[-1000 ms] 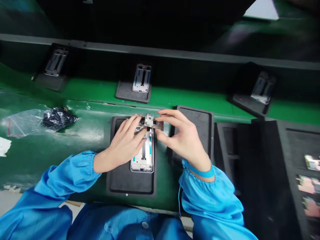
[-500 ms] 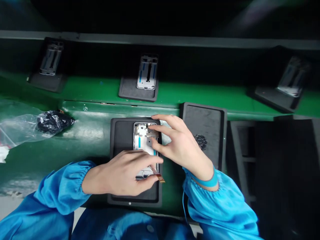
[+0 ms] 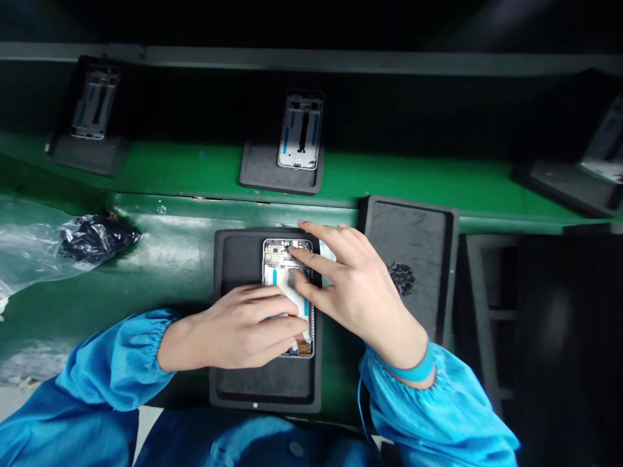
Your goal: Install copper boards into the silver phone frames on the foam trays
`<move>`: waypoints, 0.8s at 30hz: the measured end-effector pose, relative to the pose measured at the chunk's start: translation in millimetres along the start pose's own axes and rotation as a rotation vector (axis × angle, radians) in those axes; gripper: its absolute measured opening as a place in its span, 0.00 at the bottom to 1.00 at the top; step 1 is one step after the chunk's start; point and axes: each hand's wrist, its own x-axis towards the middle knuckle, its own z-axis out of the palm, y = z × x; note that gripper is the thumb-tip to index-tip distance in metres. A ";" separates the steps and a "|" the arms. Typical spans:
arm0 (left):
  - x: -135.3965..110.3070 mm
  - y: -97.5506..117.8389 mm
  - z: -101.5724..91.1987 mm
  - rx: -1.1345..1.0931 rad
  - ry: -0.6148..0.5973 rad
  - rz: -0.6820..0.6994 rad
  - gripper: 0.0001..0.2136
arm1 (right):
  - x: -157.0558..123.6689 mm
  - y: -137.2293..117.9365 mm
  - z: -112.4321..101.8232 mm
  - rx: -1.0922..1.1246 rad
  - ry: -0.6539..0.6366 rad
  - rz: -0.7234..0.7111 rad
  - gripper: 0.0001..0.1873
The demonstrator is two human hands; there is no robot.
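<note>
An opened phone (image 3: 286,277) with a silver frame and blue strips lies in a dark foam tray (image 3: 228,259). Over its lower half, my left hand (image 3: 243,327) is closed, fingertips pinched at a brown flex cable (image 3: 304,346) by the phone's bottom end; the exact grip is partly hidden. My right hand (image 3: 357,279) comes in from the right with fingers apart. Its index finger and thumb rest at the circuit board (image 3: 275,255) area near the phone's top. A blue band (image 3: 413,371) circles the right wrist.
Another foam tray (image 3: 409,227) with a dark round patch stands to the right, beside a dark slotted rack (image 3: 479,279). Phone frames (image 3: 300,133) in trays sit along the raised green ledge (image 3: 389,175). A clear plastic bag (image 3: 97,237) with black contents lies left.
My left hand has brought the flex cable from beyond the phone's right edge onto its bottom end, and its fingers have closed up. The right hand stays at the top. The view has shifted slightly.
</note>
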 end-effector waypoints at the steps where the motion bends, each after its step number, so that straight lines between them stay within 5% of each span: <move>1: 0.1 -0.2 -0.2 -0.002 -0.004 -0.002 0.10 | 0.1 0.0 -0.2 0.006 -0.001 0.001 0.12; 24: 0.5 -2.1 -0.3 -0.033 -0.005 0.011 0.10 | -1.9 -0.3 -2.9 0.048 0.000 0.013 0.13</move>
